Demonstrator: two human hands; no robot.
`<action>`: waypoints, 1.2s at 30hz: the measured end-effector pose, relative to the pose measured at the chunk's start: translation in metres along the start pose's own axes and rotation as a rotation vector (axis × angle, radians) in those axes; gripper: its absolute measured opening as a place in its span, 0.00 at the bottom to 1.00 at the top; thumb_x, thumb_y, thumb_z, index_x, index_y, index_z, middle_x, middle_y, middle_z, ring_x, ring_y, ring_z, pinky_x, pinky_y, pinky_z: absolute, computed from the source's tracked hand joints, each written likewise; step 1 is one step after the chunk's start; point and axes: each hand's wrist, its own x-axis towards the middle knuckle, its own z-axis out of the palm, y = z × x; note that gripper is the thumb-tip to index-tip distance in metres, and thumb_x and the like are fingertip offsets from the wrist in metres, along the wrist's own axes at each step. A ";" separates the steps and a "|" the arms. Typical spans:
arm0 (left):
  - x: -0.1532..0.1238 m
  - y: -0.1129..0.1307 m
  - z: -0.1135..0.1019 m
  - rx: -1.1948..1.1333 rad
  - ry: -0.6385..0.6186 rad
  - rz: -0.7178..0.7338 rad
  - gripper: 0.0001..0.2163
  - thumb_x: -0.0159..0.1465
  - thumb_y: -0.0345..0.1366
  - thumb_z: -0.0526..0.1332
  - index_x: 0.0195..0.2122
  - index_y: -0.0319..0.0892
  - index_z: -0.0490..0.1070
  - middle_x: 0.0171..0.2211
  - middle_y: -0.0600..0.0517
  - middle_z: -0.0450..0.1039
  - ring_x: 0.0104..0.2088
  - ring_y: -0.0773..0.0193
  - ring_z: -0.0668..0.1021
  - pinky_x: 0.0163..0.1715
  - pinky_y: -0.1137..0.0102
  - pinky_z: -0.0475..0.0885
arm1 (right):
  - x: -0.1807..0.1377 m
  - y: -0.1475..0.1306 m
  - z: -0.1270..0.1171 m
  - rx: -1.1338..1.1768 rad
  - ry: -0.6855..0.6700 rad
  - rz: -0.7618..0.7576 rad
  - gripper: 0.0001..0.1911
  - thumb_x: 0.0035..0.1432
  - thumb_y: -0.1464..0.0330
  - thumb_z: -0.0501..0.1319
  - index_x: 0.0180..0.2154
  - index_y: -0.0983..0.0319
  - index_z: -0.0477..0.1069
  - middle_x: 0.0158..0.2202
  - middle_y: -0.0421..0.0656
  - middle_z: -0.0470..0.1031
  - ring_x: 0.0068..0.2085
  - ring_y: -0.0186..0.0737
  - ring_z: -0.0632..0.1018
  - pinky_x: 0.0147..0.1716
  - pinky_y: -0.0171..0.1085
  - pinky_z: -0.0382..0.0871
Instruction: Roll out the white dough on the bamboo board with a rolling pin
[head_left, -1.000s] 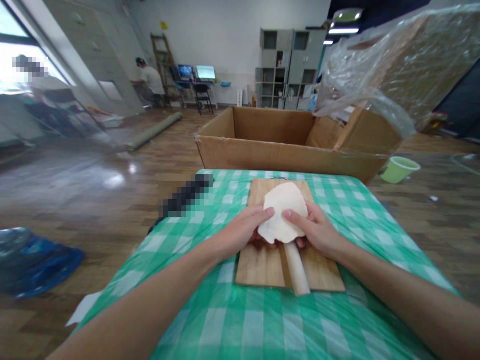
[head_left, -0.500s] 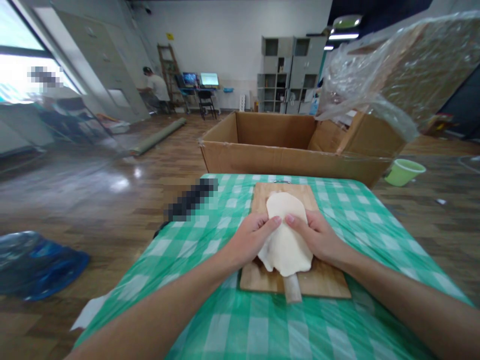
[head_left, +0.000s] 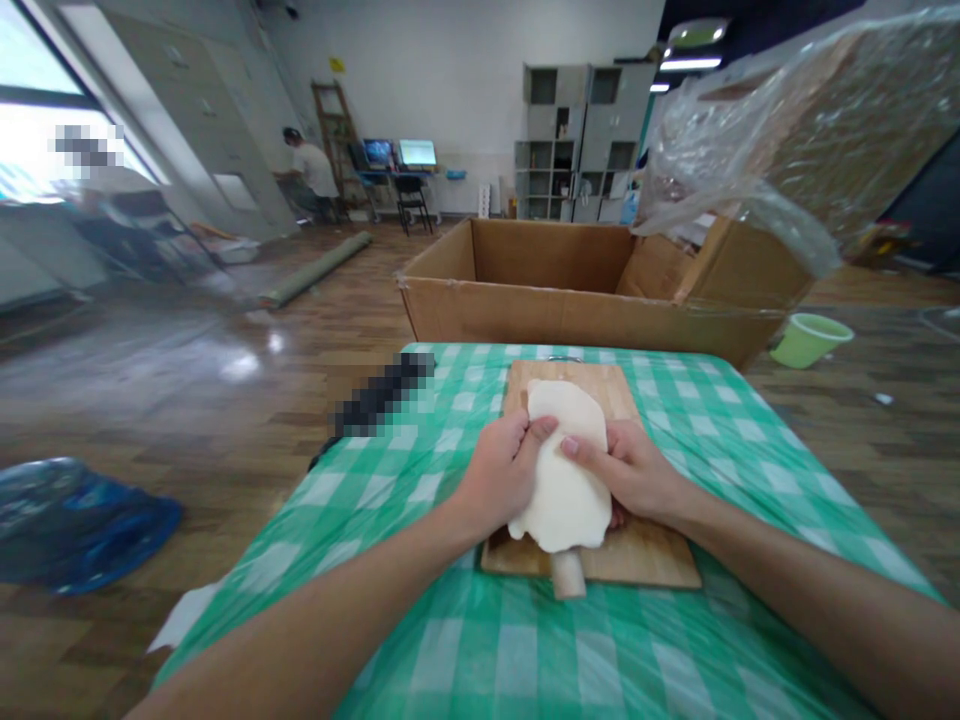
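A flat sheet of pale dough (head_left: pixel 566 470) is lifted over a wooden cutting board (head_left: pixel 637 560) on the green checked tablecloth (head_left: pixel 480 640). My left hand (head_left: pixel 506 470) pinches the dough's left edge, thumb on top. My right hand (head_left: pixel 634 470) grips its right edge the same way. The dough hangs down over a wooden rolling pin (head_left: pixel 568 577), of which only the near end shows at the board's front edge.
A big open cardboard box (head_left: pixel 570 290) stands just behind the table, with crumpled clear plastic (head_left: pixel 780 130) over its right side. A green bucket (head_left: pixel 810 338) sits on the floor at right, a blue bag (head_left: pixel 75 520) at left. A person sits at monitors far back.
The dough has been drawn towards me and now drapes over the rolling pin, hiding most of it. My two hands have come closer together on the dough.
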 end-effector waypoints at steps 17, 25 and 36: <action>0.005 -0.001 -0.009 -0.608 -0.293 -0.141 0.27 0.59 0.45 0.75 0.56 0.37 0.74 0.46 0.43 0.84 0.44 0.52 0.85 0.44 0.63 0.81 | 0.000 -0.007 -0.005 0.110 0.066 0.060 0.24 0.57 0.47 0.69 0.34 0.63 0.74 0.20 0.39 0.76 0.14 0.33 0.72 0.10 0.28 0.64; 0.002 0.007 -0.010 -0.629 -0.289 -0.190 0.23 0.53 0.43 0.79 0.46 0.37 0.80 0.43 0.44 0.85 0.41 0.52 0.86 0.42 0.64 0.81 | 0.000 -0.010 -0.004 0.033 0.020 0.046 0.22 0.59 0.48 0.66 0.33 0.62 0.75 0.21 0.39 0.77 0.17 0.35 0.75 0.13 0.31 0.68; 0.005 0.003 -0.011 -0.606 -0.285 -0.202 0.23 0.54 0.45 0.78 0.45 0.36 0.81 0.41 0.44 0.85 0.38 0.55 0.85 0.40 0.66 0.79 | -0.003 -0.009 -0.002 0.085 0.077 0.000 0.22 0.60 0.49 0.67 0.37 0.62 0.74 0.20 0.37 0.75 0.14 0.34 0.72 0.09 0.30 0.63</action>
